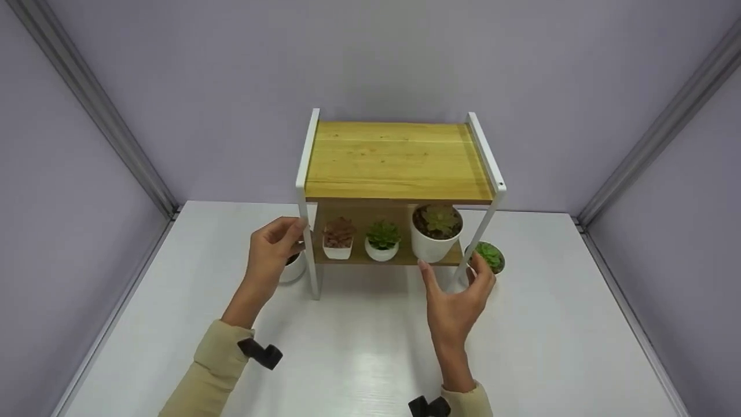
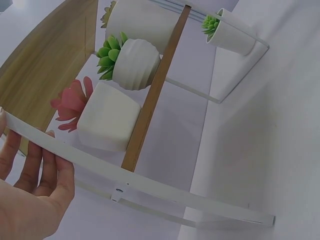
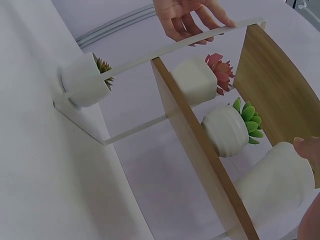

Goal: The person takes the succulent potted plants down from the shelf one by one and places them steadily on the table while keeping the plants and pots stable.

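A white-framed shelf rack [image 1: 399,159] with two wooden boards stands before me. My left hand [image 1: 272,249] pinches its left front post [image 1: 308,255], thumb on one side and fingers on the other. On the lower board [image 1: 353,262] sit a red succulent in a square white pot [image 1: 337,253], a green succulent in a round white pot [image 1: 382,253] and a succulent in a large white pot [image 1: 429,248]. My right hand [image 1: 457,295] is spread around the right front post [image 1: 483,226], its thumb tip close to the large pot and its fingers on the post's outer side.
A green potted succulent [image 1: 491,256] stands on the white table [image 1: 556,301] right of the rack. Another white pot [image 1: 292,270] is on the left, partly behind my left hand. Pale walls [image 1: 393,58] enclose the table at the back and sides.
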A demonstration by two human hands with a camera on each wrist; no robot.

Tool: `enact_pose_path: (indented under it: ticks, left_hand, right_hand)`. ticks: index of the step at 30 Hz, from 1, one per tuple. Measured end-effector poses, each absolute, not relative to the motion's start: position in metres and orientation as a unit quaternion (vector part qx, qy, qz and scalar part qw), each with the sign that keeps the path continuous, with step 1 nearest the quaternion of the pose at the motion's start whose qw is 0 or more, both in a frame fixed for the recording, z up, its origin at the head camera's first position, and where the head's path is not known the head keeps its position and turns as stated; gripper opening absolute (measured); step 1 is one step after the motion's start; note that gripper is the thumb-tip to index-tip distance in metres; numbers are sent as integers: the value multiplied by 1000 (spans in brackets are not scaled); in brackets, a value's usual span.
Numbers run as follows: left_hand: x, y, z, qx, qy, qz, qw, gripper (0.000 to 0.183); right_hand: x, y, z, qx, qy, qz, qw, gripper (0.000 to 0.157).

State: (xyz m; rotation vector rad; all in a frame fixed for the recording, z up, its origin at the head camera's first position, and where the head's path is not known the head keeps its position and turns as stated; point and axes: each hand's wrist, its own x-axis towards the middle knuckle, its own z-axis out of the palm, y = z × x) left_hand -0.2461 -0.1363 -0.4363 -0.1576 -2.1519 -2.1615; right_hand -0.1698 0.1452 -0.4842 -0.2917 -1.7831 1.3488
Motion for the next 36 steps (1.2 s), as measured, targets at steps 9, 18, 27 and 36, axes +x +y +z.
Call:
enact_pose_path:
  ticks: [9, 18, 27, 36]
  left_hand:
    - [-244, -137, -435, -42, -713, -698, 46, 23]
    - [-244, -137, -435, -44, -706, -705, 46, 23]
    - [-245, -135, -436, -44, -707, -704, 42, 25]
    - [-244, -135, -434, -48, -705, -706, 45, 26]
  right_hand:
    - [-174, 134, -486, -141, -714, 539, 425, 84]
    - [-182, 124, -483, -165, -693, 555, 429, 87]
    - [-189, 115, -484, -180, -679, 557, 442, 88]
    - [-195, 106, -486, -205, -672, 551, 450, 90]
